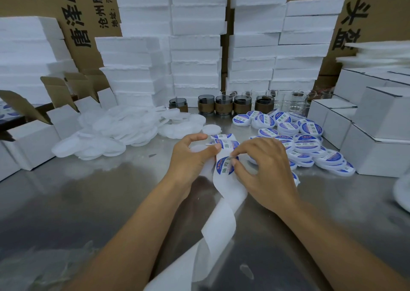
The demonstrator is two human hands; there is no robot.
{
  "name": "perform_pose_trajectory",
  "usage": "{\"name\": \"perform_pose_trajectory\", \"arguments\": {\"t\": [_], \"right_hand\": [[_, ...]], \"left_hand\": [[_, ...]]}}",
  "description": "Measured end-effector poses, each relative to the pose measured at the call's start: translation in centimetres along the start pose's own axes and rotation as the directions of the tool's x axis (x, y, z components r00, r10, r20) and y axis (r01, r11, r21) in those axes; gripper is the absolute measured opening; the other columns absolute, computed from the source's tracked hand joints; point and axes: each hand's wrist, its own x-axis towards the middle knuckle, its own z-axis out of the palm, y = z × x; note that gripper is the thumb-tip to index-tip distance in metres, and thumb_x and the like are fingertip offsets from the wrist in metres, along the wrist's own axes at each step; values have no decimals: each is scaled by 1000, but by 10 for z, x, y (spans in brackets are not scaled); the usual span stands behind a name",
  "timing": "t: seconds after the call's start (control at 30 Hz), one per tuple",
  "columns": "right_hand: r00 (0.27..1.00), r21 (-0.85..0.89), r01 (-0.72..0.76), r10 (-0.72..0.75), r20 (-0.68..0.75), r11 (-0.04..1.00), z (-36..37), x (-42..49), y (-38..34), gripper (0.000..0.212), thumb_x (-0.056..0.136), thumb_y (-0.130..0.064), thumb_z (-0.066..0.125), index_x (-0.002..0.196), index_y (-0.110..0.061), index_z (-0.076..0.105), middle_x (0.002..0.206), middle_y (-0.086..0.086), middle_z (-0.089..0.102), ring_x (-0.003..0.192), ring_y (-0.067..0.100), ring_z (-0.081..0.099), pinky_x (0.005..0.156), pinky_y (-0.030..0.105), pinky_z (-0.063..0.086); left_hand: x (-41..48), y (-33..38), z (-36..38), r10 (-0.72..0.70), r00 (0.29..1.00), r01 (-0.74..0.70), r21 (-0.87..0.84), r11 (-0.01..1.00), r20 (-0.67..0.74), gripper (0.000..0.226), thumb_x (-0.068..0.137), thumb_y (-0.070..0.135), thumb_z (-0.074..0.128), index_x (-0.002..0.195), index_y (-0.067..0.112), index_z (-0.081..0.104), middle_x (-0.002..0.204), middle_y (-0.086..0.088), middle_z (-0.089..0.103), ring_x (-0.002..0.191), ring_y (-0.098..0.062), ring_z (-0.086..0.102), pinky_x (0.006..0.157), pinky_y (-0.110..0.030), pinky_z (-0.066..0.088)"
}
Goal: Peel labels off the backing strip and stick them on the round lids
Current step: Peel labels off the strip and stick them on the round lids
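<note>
Step in hand: judging by the grip, lifting one label off the backing strip, ahead of sticking it to a lid.
Left hand (190,155): fingers curled, thumb and forefinger pinching the backing strip (224,204) just above the label being worked. A pale round shape shows under the palm; it may be a blank lid, but I cannot tell.
Right hand (261,164): thumb and forefinger tips closed in a fine pinch on the right edge of the label (224,167); the other fingers are loosely bent.
Label: round, blue and white, on the strip between the two hands. How far it has lifted is hidden by the fingertips.
Backing strip: trails from the hands towards the body, curling over the tabletop (93,202). More labels sit on it beyond the left thumb.
Blank lids (106,131): heaped at the left, well apart from the hands.
Labelled lids (308,140): piled at the right, just beside the right hand.
Doing it well: keep the strip taut with the left hand, bend it back sharply at the label's edge, and peel low and slowly, touching only the rim.
Risk: a fast pull could crease the label or fold its glue onto itself.
</note>
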Motion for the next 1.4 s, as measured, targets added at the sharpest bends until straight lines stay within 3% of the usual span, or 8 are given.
{"name": "perform_pose_trajectory", "arguments": {"t": [0.13, 0.27, 0.4, 0.57, 0.97, 1.1, 1.2, 1.4], "right_hand": [[998, 71, -59, 60, -19, 996, 0, 1, 0, 9, 76, -22, 59, 80, -16, 66, 88, -2, 65, 90, 20, 56, 88, 36, 37], [994, 137, -99, 105, -37, 986, 0, 3, -1, 10, 75, -20, 58, 78, -15, 65, 85, -5, 63, 88, 17, 56, 87, 29, 33], [981, 248, -169, 187, -49, 954, -1, 3, -1, 2, 74, -14, 61, 74, -16, 63, 78, -10, 62, 84, 15, 54, 85, 25, 36], [911, 539, -356, 413, 17, 763, -4, 6, 1, 28, 77, 2, 60, 65, -22, 54, 69, -13, 59, 72, -5, 52, 70, 4, 36], [687, 838, -461, 715, 129, 292, -15, 18, 5, 25, 84, -2, 55, 64, -17, 53, 56, -10, 58, 55, 1, 55, 56, 11, 43], [683, 888, -452, 672, 286, 82, -20, 21, -3, 24, 86, -7, 52, 65, -18, 55, 57, -5, 63, 58, 12, 57, 60, 23, 41], [752, 890, -457, 530, 392, -11, -19, 19, -13, 17, 79, -15, 59, 63, -22, 59, 60, -3, 62, 51, 9, 54, 56, 22, 39], [803, 818, -556, 351, 483, 148, -13, 11, -26, 11, 68, -25, 74, 60, -24, 67, 61, -1, 61, 47, 8, 47, 51, 19, 41]], "left_hand": [[4, -1, 0, 6, 999, -6, -9, 1000, -54, 26, 72, 20, 80, 85, 29, 60, 94, 7, 64, 90, -17, 63, 71, -26, 53], [4, -2, 0, -17, 997, 17, -4, 1000, -75, 27, 71, 19, 81, 85, 28, 60, 104, -4, 67, 97, -25, 66, 84, -40, 55], [3, -1, 0, 7, 996, -8, -13, 1000, -87, 27, 72, 15, 80, 84, 26, 59, 104, -4, 65, 85, -13, 67, 69, -26, 56], [0, 1, -1, -9, 997, 2, -96, 995, -74, 26, 73, 4, 77, 85, 19, 59, 91, -6, 66, 48, -1, 62, 45, -13, 47], [5, 2, -4, 20, 989, -34, -93, 995, -147, 20, 72, 24, 80, 81, 26, 62, 91, -1, 69, 81, -18, 67, 66, -24, 55], [4, 12, -3, 4, 998, -23, -337, 941, -57, 11, 85, 29, 66, 84, 19, 62, 69, 4, 72, 68, -14, 70, 67, -30, 53], [1, 18, 1, -56, 993, 99, -492, 865, 100, 31, 94, 42, 47, 92, 13, 58, 69, -2, 72, 66, -18, 69, 63, -30, 54], [-10, 22, 8, -51, 956, 202, -522, 829, 290, 57, 95, 56, 24, 97, 12, 61, 85, -9, 69, 77, -23, 67, 66, -31, 55]]}}
